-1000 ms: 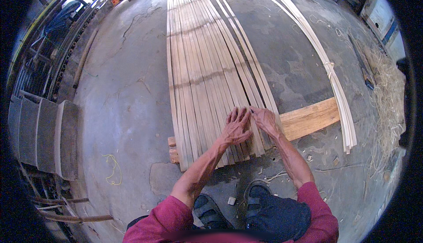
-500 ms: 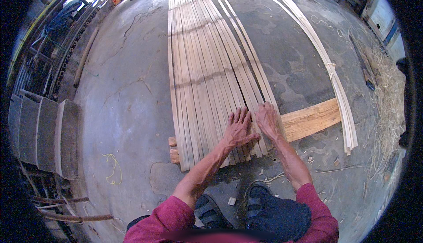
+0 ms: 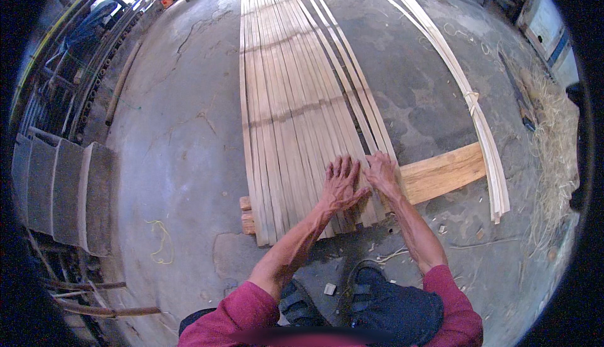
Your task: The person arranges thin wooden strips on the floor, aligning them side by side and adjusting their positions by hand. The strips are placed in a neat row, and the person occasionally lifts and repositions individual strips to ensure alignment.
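Long, thin wooden strips (image 3: 286, 152) lie side by side in a wide row on the floor, running away from me. My left hand (image 3: 341, 183) rests palm down on the row near its close end, open with fingers spread. Just right of it, my right hand (image 3: 382, 174) bends its fingers together over the strips along the right edge. What its fingertips grip underneath is partly hidden. A dark gap separates the outer right strips (image 3: 358, 83) from the main row. Beneath the near ends lies a crosswise wooden board (image 3: 443, 172), showing on both sides.
A tied bundle of pale strips (image 3: 481, 120) lies to the right, its near end on the board. Fibre shavings (image 3: 547, 177) heap at the far right. Grey troughs (image 3: 66, 190) and poles stand left. Yellow string (image 3: 163, 243) and wood scraps lie on the concrete floor.
A strip by my hands has moved left against the main row, closing one gap; the remaining gap now lies further right. My right hand has shifted slightly down.
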Demonstrator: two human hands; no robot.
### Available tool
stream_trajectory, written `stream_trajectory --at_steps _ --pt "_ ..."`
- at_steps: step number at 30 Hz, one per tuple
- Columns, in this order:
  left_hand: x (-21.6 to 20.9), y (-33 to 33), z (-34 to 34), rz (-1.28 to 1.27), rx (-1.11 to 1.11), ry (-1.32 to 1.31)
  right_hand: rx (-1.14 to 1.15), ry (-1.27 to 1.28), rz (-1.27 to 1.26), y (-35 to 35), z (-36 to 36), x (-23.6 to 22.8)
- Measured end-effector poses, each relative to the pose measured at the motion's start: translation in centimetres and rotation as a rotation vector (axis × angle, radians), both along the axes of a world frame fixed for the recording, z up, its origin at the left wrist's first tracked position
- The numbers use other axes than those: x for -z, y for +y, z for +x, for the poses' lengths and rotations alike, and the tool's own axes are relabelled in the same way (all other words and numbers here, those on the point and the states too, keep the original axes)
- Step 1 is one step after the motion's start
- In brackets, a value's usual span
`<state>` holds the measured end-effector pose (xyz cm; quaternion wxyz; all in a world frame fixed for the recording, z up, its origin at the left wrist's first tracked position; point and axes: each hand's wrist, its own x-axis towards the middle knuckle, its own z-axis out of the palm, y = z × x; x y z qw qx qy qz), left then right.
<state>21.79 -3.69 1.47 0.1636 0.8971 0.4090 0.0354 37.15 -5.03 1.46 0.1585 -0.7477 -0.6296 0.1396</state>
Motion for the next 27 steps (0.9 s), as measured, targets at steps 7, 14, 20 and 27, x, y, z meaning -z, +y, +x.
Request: stream_trajectory --at_steps 7,14,20,27 --pt "-0.6 -1.8 1.2 -0.02 0.042 -0.087 -0.023 -0.018 0.24 0.0 0.3 -1.1" --pt "0.0 -2.7 1.3 0.003 0.127 -0.148 0.039 0.194 0.05 1.5 0.7 -0.5" --pt "-0.2 -2.7 1.3 -0.01 0.119 -0.12 0.088 0.364 -0.098 1.6 1.6 0.1" --pt "-0.6 -2.8 1.4 -0.016 0.123 -0.084 -0.028 0.356 0.021 0.7 2.6 -1.0"
